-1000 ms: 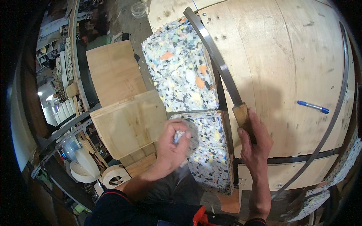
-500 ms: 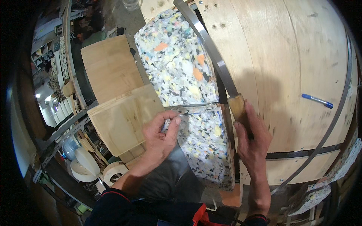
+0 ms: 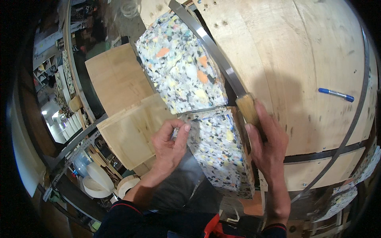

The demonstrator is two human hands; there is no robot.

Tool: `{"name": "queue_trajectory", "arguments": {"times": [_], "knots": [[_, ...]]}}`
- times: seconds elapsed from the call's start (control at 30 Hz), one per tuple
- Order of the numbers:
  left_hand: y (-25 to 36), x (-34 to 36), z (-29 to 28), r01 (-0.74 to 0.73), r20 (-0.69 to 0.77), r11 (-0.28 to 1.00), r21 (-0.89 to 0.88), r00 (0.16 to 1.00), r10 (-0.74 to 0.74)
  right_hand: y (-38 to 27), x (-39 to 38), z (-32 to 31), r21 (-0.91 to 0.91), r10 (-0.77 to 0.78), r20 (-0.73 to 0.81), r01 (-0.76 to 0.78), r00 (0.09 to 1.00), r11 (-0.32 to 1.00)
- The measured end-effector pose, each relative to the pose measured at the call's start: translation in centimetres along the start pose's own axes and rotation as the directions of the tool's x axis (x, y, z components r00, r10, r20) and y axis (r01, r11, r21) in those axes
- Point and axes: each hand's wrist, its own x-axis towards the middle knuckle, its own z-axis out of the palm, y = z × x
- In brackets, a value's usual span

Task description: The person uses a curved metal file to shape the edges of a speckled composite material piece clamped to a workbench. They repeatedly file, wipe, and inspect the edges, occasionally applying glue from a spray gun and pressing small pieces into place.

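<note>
My right hand (image 3: 268,137) is wrapped round the wooden handle of a long-bladed knife (image 3: 210,45). Its blade runs up and to the left along the right edge of the far foam block (image 3: 180,65); whether it touches the foam I cannot tell. That block is speckled white, grey, yellow and orange. A dark gap parts it from the near foam block (image 3: 220,152), also speckled. At this near block's upper left corner my left hand (image 3: 170,139) has thumb and forefinger pinched together, seemingly on the foam's edge.
A large plywood panel (image 3: 297,51) fills the right side, with a blue marker pen (image 3: 336,95) on it. Two wooden boards (image 3: 115,75) lie left of the foam. White rolls of strip (image 3: 97,182) sit lower left. A dark metal band (image 3: 355,111) curves along the far right.
The whole view has tilted slightly, so the foam's far end and the knife tip appear further left. Both hands keep their grips, with hardly any movement against the foam.
</note>
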Motion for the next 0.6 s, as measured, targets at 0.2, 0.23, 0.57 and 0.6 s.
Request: {"name": "queue_trajectory", "arguments": {"times": [0.2, 0.23, 0.57, 0.6], "knots": [[-0.3, 0.3, -0.1, -0.069, 0.015, 0.997, 0.030, 0.998, 0.068, -0.2, 2.0, 1.0, 0.085, -0.085, -0.043, 0.088, 0.995, 0.992], [0.1, 0.3, -0.2, -0.031, 0.016, 0.999, 0.008, 0.999, 0.031, -0.2, 1.8, 0.8, 0.096, -0.069, -0.026, 0.071, 0.997, 0.993], [1.0, 1.1, -0.2, -0.019, 0.009, 1.000, 0.015, 1.000, 0.019, -0.3, 2.4, 0.7, 0.024, -0.062, -0.039, 0.063, 0.997, 0.998], [0.9, 1.2, -0.3, -0.033, 0.002, 0.999, 0.041, 0.999, 0.033, -0.8, 3.3, 1.0, -0.003, -0.062, -0.029, 0.062, 0.998, 0.998]]}}
